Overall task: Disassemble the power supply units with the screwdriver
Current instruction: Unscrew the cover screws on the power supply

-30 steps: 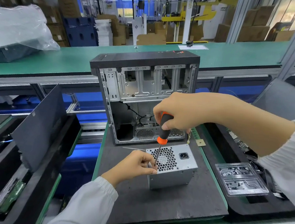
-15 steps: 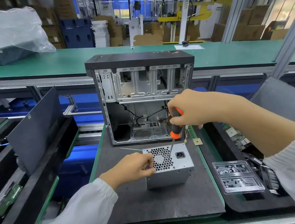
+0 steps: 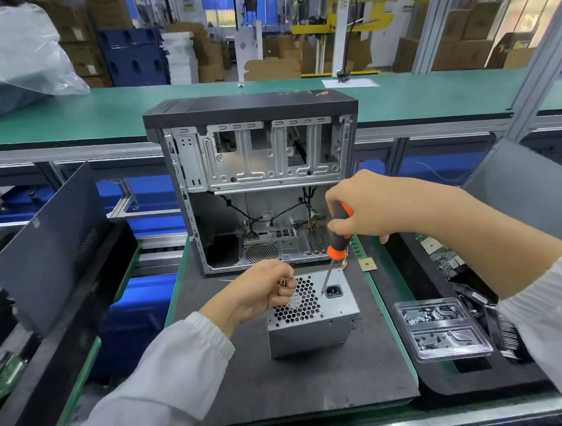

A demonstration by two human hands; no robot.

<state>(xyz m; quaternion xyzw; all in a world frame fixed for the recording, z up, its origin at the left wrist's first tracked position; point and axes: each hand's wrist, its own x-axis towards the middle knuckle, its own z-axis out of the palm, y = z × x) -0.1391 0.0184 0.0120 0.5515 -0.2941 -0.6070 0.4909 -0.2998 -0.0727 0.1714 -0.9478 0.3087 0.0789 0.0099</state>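
A silver power supply unit (image 3: 310, 329) stands on the dark mat (image 3: 293, 382), with its fan grille and power socket facing up. My right hand (image 3: 371, 206) grips the orange-and-black screwdriver (image 3: 337, 247) upright. Its tip rests on the unit's top face just left of the socket. My left hand (image 3: 256, 291) hovers at the unit's left top edge, fingers curled, pinching a small brass-coloured screw (image 3: 282, 283).
An open computer case (image 3: 247, 116) stands right behind the unit. A dark side panel (image 3: 49, 238) leans in the bin on the left. On the right lie a clear plastic tray (image 3: 442, 329) of small parts and a small chip (image 3: 368, 264).
The screwdriver has moved right, from the grille's left side to beside the power socket. My left hand has lifted slightly off the unit's edge and now shows a small screw between its fingers.
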